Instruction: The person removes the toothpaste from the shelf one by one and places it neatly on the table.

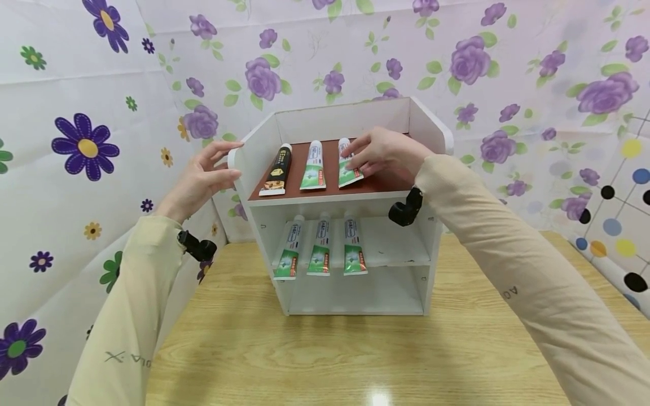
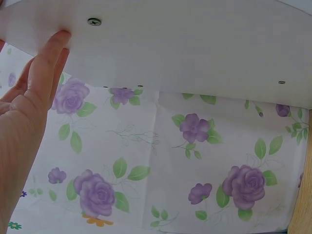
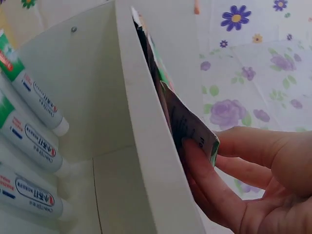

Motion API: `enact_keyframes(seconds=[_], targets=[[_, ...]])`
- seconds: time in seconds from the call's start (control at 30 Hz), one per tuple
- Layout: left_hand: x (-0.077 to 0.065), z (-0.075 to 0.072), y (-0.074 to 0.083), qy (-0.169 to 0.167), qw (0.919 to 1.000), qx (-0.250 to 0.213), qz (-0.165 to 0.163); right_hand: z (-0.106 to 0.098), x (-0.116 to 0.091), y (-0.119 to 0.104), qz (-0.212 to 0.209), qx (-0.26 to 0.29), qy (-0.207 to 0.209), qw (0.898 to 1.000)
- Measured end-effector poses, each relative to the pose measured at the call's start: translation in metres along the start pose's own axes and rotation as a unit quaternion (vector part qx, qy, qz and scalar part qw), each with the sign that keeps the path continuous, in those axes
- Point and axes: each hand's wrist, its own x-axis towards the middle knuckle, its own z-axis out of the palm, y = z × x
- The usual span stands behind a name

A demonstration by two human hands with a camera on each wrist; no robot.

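A white two-tier shelf (image 1: 358, 198) stands on the table, its upper surface reddish brown. My right hand (image 1: 383, 151) pinches a green and white toothpaste tube (image 1: 349, 175) at the right of the upper row; the right wrist view shows the tube (image 3: 187, 122) tilted, one edge raised between thumb and fingers. Left of it lie another green and white toothpaste tube (image 1: 313, 166) and a black toothpaste tube (image 1: 278, 172). My left hand (image 1: 200, 177) touches the shelf's left side panel (image 1: 249, 163) with extended fingers, one fingertip against its outer face in the left wrist view.
Three green and white toothpaste tubes, one the middle tube (image 1: 321, 248), lie on the middle shelf, crimped ends overhanging its front edge. Below is the bottom compartment (image 1: 355, 293). A wooden table (image 1: 330, 355) carries the unit; a flowered cloth (image 1: 315, 56) hangs behind.
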Motion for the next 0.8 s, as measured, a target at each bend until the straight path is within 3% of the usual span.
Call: enact_keyframes(seconds=[0.23, 0.43, 0.63, 0.8], targets=[[0.001, 0.000, 0.000, -0.002, 1.0000, 0.001, 0.001, -0.004, -0.004, 0.010, -0.001, 0.079, 0.007, 0.997], [0.001, 0.000, -0.001, -0.003, 1.0000, -0.004, -0.003, -0.006, -0.015, 0.005, -0.005, 0.144, 0.018, 0.989], [0.001, -0.001, -0.003, -0.003, 0.9999, -0.008, 0.006, -0.014, -0.030, -0.009, -0.032, 0.128, 0.031, 0.991], [0.001, 0.000, -0.003, -0.001, 0.9998, -0.017, 0.014, -0.025, -0.040, -0.021, -0.041, 0.174, 0.037, 0.983]])
